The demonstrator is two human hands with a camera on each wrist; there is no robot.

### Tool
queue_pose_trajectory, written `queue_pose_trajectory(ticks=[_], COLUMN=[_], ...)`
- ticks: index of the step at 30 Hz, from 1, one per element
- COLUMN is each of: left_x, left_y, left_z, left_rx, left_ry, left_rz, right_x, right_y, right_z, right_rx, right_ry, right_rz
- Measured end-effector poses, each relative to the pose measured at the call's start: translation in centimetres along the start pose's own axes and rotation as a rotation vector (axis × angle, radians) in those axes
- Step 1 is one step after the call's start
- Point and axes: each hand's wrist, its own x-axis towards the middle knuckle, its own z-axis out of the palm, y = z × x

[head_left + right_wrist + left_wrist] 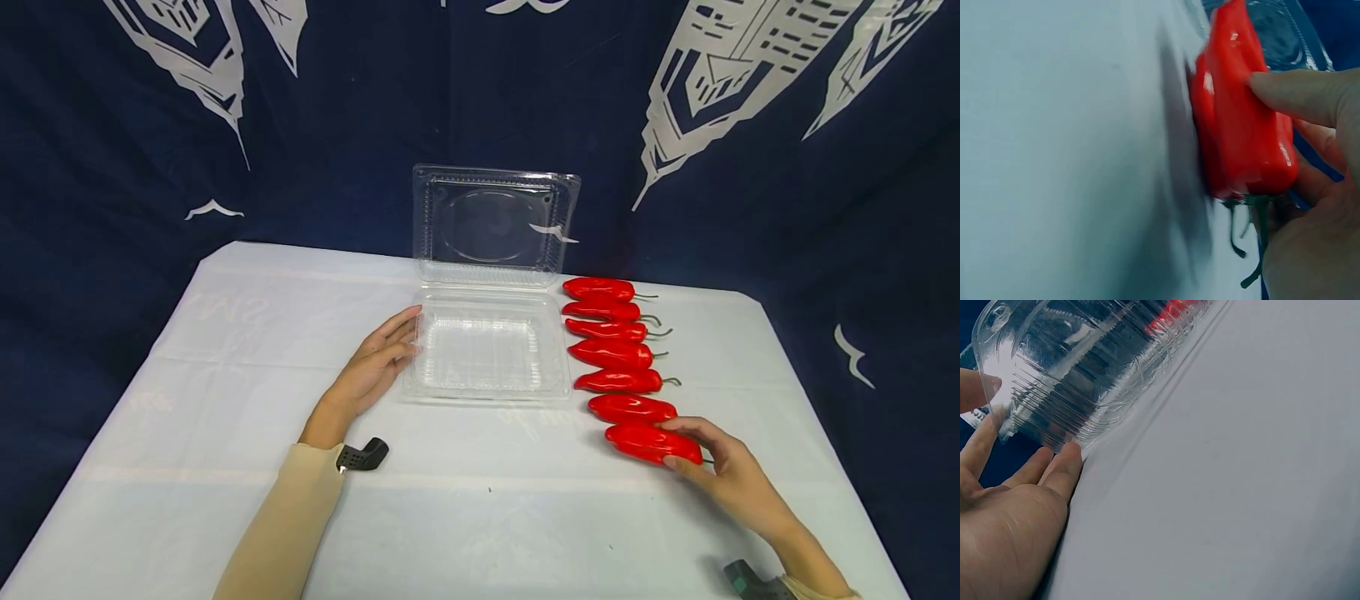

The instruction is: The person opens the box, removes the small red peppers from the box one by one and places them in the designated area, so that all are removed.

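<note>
A clear plastic clamshell box [487, 392] stands on the table with its lid [487, 225] raised upright at the back. My left hand [375, 367] rests against the box's left side, fingers fairly straight; the left wrist view shows the fingertips [1071, 450] touching its ribbed wall. Right of the box, several red chili peppers [611, 353] with green stems lie in a column. Thumb and fingers of my right hand [731, 467] pinch the nearest pepper [648, 442] near its stem end. A second pepper partly shows beside the held pepper [1241, 119] in the right wrist view.
A white cloth covers the table [465, 517], whose back edge meets a dark blue curtain [510, 100] printed with white shapes. The raised lid stands in front of that curtain. Dark wrist devices sit on the left wrist [363, 454] and right wrist [753, 579].
</note>
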Motion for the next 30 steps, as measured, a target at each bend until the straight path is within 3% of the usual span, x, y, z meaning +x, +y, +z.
queue_pose_trajectory(ticks=[16, 30], left_x=[0.1, 0.1], left_y=[0.0, 0.2], left_z=[0.0, 0.1], left_rx=[-0.004, 0.007], left_ry=[0.005, 0.009], left_rz=[-0.002, -0.016], right_x=[-0.3, -0.5], right_y=[0.7, 0.8], right_z=[1.7, 2.3], right_rx=[-0.043, -0.134], right_ry=[-0.002, 0.123], right_rz=[-0.002, -0.103])
